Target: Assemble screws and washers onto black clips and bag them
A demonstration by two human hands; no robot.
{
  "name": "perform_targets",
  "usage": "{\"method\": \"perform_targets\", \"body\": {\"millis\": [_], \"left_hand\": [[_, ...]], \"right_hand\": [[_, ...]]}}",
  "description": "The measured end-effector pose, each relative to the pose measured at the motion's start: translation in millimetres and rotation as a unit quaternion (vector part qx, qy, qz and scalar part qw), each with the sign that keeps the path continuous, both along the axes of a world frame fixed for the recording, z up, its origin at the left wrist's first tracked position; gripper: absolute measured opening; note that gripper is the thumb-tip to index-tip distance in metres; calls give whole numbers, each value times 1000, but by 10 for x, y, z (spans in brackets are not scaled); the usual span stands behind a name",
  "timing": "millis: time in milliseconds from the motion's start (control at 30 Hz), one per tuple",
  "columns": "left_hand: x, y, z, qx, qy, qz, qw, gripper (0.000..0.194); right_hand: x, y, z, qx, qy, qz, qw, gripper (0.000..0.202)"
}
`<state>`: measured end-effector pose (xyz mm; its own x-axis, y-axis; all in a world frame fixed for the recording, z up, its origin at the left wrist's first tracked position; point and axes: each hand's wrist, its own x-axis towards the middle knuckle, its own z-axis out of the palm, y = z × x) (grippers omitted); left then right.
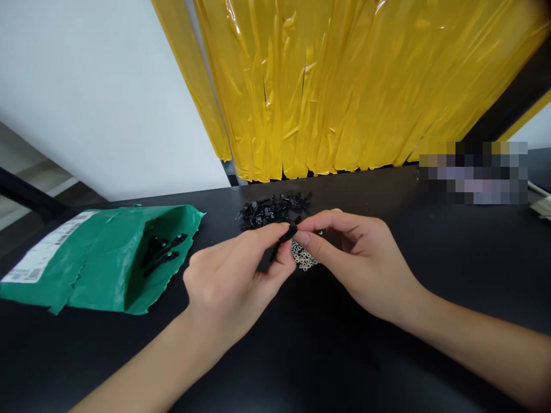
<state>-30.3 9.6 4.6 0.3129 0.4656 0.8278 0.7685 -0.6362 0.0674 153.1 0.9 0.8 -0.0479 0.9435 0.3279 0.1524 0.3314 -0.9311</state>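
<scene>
Dead centre, we had a small black part [291, 232] up between both hands, clear above the tabletop [430, 252]! Our left hand [235, 267] had it pinched, thumb against forefinger, and our right hand [365, 258] was in on it too, thumb and forefinger closed on its right end. Our fingers covered so much that we couldn't make out its full shape. Just behind our right thumb, partly hidden, we had a heap of small metal nuts [305, 259]. Farther back, beyond our fingertips, a glossy pile of black pieces [269, 210] lay jumbled together. Over on our left, a green bag [99, 281] lay flat, mouth gaping toward our left hand, and inside it we spotted dark items [161, 252], a few with pale spots! A white label [47, 246] ran along its upper side. Beyond the tabletop we had yellow plastic strips [310, 86] hanging, a white panel [107, 86] to their left. Far right, a pixelated patch [473, 175] hid its contents from us.
</scene>
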Motion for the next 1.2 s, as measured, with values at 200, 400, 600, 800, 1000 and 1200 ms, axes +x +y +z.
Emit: {"method": "perform_targets", "body": {"millis": [200, 400, 600, 800, 1000, 1200], "left_hand": [[27, -7, -22, -4, -7, 2, 1000, 15], [44, -13, -27, -12, -25, 11, 1000, 15], [51, -18, -34, -2, -41, 28, 999, 15], [20, 16, -42, -8, -26, -7, 1000, 15], [24, 0, -12, -8, -8, -18, 1000, 16], [53, -40, 6, -52, -38, -13, 998, 20]], "right_hand": [[-5, 9, 4, 12, -13, -5, 1000, 6], [-12, -27, 3, 28, -48, -36, 998, 8], [-7, -4, 10, 12, -22, -11, 1000, 4], [10, 19, 0, 31, -46, -27, 998, 2], [28, -3, -6, 72, -94, -34, 992, 5], [48, 8, 33, 123, -151, -22, 981, 10]]}}
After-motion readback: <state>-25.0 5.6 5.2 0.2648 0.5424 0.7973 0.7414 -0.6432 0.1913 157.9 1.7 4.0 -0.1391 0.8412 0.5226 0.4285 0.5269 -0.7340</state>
